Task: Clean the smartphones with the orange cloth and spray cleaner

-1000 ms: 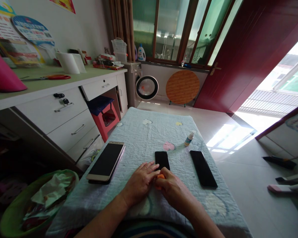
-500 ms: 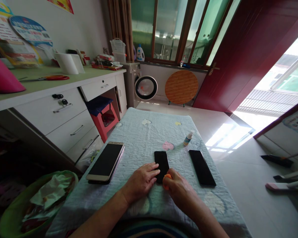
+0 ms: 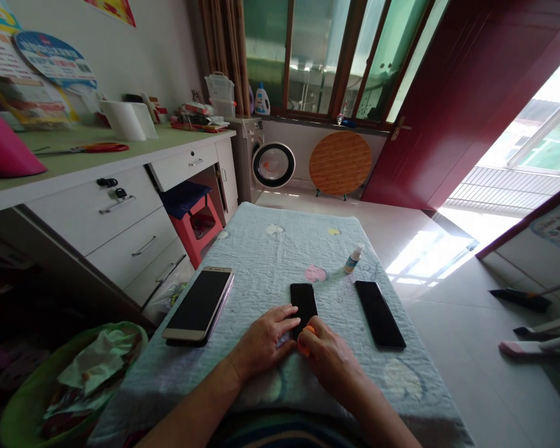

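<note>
Two left fingers (image 3: 287, 324) touch the middle phone's (image 3: 303, 296) left edge.

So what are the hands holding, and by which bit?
The right hand grips a small orange thing; it's mostly hidden, so which part I can't tell. The left hand touches the edge of the middle phone.

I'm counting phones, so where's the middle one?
In the head view, the middle phone lies on the pale cloth, slightly right of centre, with the left hand at its left edge and the right hand over its near end.
</note>
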The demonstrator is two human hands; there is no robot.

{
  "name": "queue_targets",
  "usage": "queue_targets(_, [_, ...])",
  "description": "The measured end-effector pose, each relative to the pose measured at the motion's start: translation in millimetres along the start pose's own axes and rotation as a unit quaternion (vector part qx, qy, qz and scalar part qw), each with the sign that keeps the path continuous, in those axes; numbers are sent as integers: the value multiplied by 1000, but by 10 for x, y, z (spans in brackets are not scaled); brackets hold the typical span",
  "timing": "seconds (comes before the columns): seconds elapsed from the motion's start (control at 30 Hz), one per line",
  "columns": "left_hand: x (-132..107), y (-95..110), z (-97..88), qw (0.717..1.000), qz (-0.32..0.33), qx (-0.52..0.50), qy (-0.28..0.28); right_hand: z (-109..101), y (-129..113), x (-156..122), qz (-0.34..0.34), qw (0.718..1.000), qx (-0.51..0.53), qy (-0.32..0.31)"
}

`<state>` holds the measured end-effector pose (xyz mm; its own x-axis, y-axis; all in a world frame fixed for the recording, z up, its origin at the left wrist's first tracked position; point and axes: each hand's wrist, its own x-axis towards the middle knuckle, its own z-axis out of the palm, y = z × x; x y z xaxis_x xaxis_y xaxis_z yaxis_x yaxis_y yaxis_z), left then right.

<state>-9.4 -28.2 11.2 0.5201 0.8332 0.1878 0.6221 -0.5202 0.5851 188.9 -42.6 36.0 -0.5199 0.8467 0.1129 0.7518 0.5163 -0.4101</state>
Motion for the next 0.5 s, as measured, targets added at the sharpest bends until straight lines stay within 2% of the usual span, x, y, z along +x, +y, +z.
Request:
queue_targets(0.23, [-17,-6,39,1000,-6,-6,19,-202,169,-107,56,998,12,-20])
queue_targets(0.5, [5,-11,11,1000,-4,-11,9,-16,61,-44,34,999,35,7])
